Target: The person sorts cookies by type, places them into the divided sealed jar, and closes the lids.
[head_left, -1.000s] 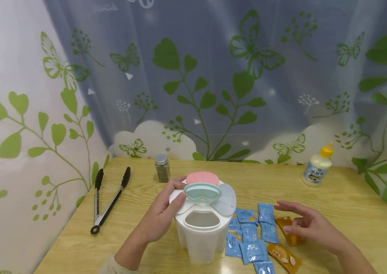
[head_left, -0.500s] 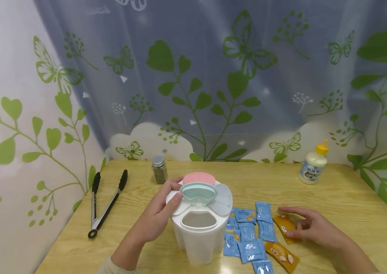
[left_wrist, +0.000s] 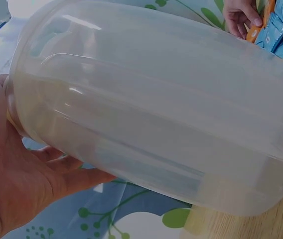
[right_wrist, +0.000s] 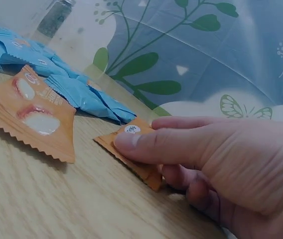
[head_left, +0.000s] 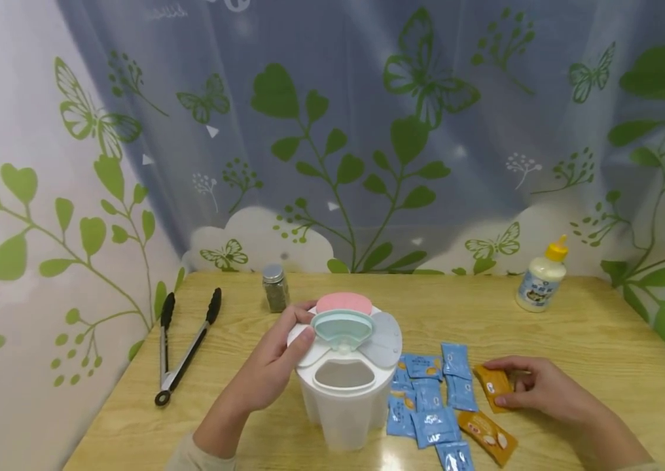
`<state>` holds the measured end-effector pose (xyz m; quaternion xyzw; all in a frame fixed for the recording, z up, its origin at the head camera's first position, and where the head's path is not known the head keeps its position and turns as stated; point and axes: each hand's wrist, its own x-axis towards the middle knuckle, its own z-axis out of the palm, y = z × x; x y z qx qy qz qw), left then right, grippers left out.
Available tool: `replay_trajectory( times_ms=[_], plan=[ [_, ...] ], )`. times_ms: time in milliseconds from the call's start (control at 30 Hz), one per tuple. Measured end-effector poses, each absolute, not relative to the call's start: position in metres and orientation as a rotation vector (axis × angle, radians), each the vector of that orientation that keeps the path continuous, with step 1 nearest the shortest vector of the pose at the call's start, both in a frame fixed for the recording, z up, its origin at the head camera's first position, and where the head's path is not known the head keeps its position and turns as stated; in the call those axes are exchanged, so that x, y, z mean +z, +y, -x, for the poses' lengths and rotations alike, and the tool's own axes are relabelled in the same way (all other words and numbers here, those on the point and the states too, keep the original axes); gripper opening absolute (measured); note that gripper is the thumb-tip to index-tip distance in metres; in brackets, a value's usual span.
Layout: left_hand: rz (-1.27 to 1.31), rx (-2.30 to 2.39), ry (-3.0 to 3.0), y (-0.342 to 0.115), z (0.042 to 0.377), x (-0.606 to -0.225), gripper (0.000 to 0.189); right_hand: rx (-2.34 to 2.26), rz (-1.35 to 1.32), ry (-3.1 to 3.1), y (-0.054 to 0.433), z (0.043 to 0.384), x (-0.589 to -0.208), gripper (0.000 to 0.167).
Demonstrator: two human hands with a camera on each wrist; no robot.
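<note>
A translucent plastic container stands upright, with a white lid divided into coloured flaps. Its mint-green flap is raised over an opening at the front, while the pink flap lies at the back. My left hand grips the lid's left edge, thumb on top; the left wrist view shows the fingers along the container's far side. On the right, my right hand pinches an orange snack packet between thumb and forefinger, low at the tabletop. A second orange packet lies just in front of it.
Several blue snack packets lie between the container and the orange ones. Black-tipped tongs lie spread at left. A spice jar and a yellow-capped bottle stand towards the back, before a leaf-patterned curtain.
My right hand has come down onto the far orange packet, its forefinger and thumb closing on the packet's edges. The left hand keeps its grip on the container; the view has shifted slightly.
</note>
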<state>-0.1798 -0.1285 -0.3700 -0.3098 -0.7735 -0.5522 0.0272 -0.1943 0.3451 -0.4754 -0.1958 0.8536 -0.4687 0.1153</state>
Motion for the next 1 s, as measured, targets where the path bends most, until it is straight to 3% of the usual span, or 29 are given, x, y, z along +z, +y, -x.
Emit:
replay_trajectory(
  times_ms=[167, 433, 1000],
  plan=[
    [0.923, -1.715, -2.401, -0.13, 0.178, -0.37, 0.012, -1.347, 0.45, 2.489, 0.345, 0.2, -0.472, 0.053],
    [0.932, -1.728, -2.387, -0.134, 0.178, -0.371, 0.012, -1.414, 0.463, 2.494, 0.338, 0.205, -0.469, 0.051],
    [0.937, -1.692, -2.374, -0.127, 0.18, -0.373, 0.011, -1.665, 0.395, 2.396, 0.303, 0.191, -0.416, 0.046]
  ],
)
